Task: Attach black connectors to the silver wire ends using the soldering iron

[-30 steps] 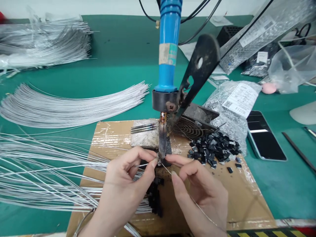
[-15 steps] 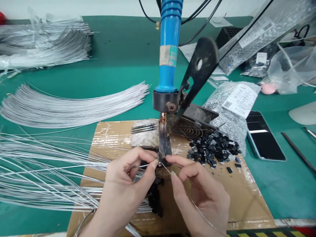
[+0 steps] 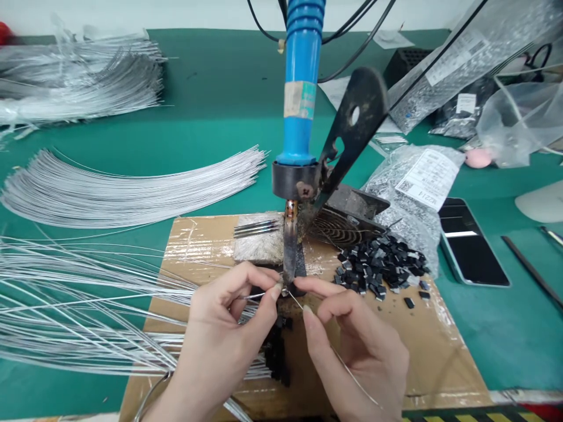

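Observation:
My left hand (image 3: 224, 334) pinches a thin silver wire (image 3: 253, 295) between thumb and forefinger and holds its end at the tip of the soldering iron (image 3: 289, 252). My right hand (image 3: 358, 346) pinches a second thin wire, the solder wire (image 3: 338, 357), and brings its end to the same tip from the right. The iron has a blue handle (image 3: 302, 88) and hangs upright in a dark metal stand (image 3: 352, 135). Both hands work over a taped cardboard sheet (image 3: 422, 340). What sits right at the tip is too small to make out.
Fans of silver wires lie at left (image 3: 109, 190) and lower left (image 3: 65, 305), with more bundles at far left back (image 3: 79, 76). A pile of small black parts (image 3: 380, 264) lies right of the iron, a shorter row (image 3: 277, 351) between my hands. A phone (image 3: 472, 243) and silver bags (image 3: 417, 181) lie right.
Nearly nothing has moved. My right hand has shifted slightly, and both pinches stay at the iron's tip.

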The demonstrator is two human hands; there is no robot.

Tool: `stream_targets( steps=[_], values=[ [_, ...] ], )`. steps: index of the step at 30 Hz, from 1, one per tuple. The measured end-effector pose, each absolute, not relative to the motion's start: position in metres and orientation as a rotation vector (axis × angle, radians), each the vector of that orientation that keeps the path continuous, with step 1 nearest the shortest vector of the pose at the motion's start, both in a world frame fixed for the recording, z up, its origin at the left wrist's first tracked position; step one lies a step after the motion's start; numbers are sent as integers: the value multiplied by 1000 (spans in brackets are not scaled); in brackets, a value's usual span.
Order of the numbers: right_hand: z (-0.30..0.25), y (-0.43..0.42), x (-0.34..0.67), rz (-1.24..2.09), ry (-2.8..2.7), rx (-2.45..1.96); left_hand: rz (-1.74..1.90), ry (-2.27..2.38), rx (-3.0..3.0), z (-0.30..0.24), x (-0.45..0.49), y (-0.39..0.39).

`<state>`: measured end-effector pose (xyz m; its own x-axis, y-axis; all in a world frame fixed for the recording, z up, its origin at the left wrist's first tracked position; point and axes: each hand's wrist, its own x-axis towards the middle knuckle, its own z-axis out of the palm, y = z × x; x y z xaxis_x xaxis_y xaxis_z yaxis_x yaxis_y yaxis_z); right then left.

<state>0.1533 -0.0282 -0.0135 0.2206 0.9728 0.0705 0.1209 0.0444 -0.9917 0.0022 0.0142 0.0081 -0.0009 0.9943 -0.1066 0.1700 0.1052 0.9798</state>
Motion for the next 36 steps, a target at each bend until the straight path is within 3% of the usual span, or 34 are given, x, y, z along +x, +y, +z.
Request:
stream_targets(
  steps=[36],
  values=[
    [-16, -26, 155, 867, -1211, -1291, 1023, 1402, 1281, 9, 4, 13]
  ],
)
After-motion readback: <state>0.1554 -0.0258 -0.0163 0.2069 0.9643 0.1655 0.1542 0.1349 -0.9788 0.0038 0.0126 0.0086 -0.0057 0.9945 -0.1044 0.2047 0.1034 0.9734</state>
